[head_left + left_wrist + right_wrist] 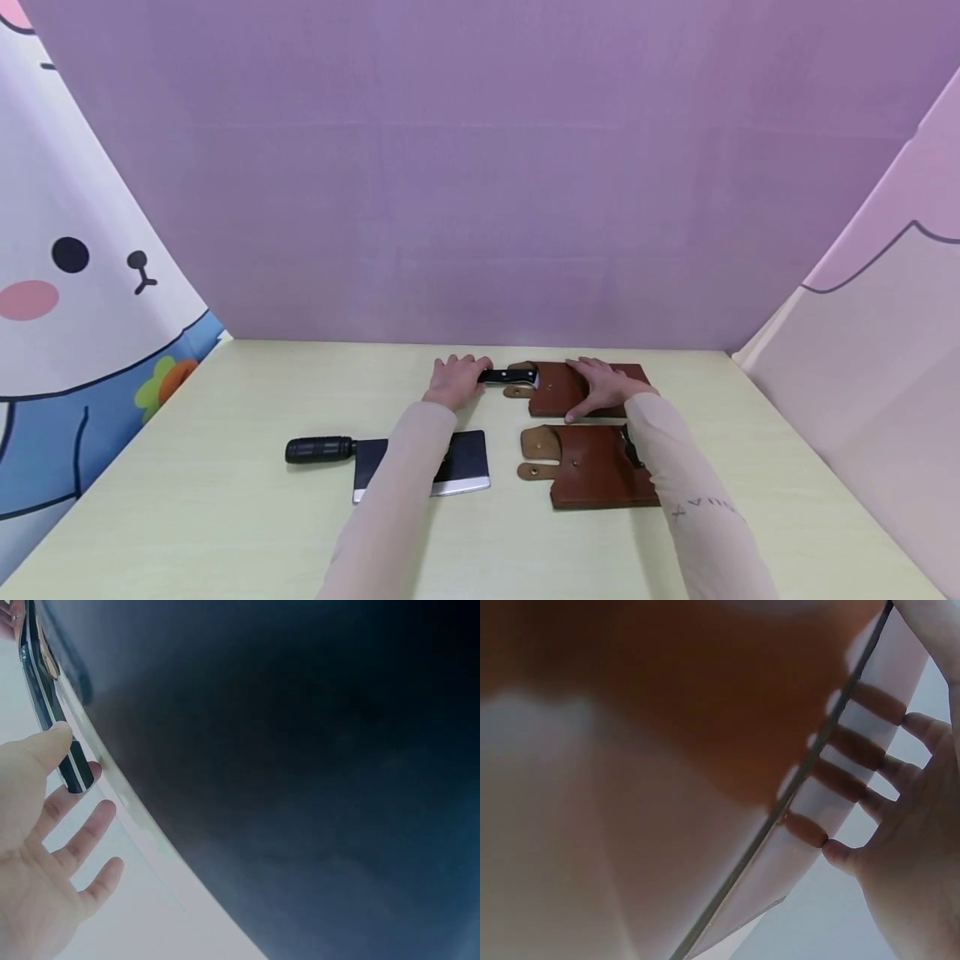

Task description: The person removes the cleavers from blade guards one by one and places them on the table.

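Near the back of the table, my left hand [453, 382] pinches the butt end of a black riveted knife handle [510, 377] between thumb and index finger. In the left wrist view the other fingers of the left hand [45, 840] are spread apart. The knife's blade is hidden in a brown leather sheath [551, 398], whose tan strap tabs lie unfastened. My right hand [604, 388] rests on that sheath with thumb and fingers spread. The right wrist view shows the fingertips of the right hand [907, 825] against its surface.
A second brown leather sheath [588, 479] with tan flaps lies nearer, partly under my right forearm. A cleaver [465, 467] with a black handle lies at the left, crossed by my left sleeve. A purple cloth wall [480, 208] stands behind the table [225, 500].
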{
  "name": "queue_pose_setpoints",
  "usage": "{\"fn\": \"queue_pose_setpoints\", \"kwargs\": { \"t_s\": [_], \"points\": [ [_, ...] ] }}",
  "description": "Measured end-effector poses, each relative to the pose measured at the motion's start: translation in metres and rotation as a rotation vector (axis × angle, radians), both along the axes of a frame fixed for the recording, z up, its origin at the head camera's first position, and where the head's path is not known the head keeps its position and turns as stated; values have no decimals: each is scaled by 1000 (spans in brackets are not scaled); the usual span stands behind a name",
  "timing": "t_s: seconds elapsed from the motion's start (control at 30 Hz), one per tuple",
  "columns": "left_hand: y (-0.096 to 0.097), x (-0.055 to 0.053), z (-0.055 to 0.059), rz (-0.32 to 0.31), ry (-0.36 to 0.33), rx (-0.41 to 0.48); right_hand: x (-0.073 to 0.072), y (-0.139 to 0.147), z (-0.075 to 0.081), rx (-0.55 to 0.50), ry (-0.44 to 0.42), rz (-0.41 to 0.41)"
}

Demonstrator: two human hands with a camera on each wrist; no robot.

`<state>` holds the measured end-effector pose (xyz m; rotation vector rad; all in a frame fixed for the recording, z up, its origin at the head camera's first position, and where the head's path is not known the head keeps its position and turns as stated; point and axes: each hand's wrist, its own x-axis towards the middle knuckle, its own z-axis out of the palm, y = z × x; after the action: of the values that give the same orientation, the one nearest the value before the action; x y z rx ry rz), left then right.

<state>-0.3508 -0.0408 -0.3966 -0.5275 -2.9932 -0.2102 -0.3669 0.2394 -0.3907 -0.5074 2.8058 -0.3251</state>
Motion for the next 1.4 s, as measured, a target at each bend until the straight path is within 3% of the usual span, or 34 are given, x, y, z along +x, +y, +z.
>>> {"fn": "queue_pose_setpoints", "kwargs": {
  "t_s": [0.67, 1.4],
  "points": [
    [-2, -3, -1, -58, -7, 6, 1, -3, 2, -36, 13, 50],
    [-2, -2, 1, -109, -37, -21, 6, -2, 4, -51, 123, 104]
  ]
}}
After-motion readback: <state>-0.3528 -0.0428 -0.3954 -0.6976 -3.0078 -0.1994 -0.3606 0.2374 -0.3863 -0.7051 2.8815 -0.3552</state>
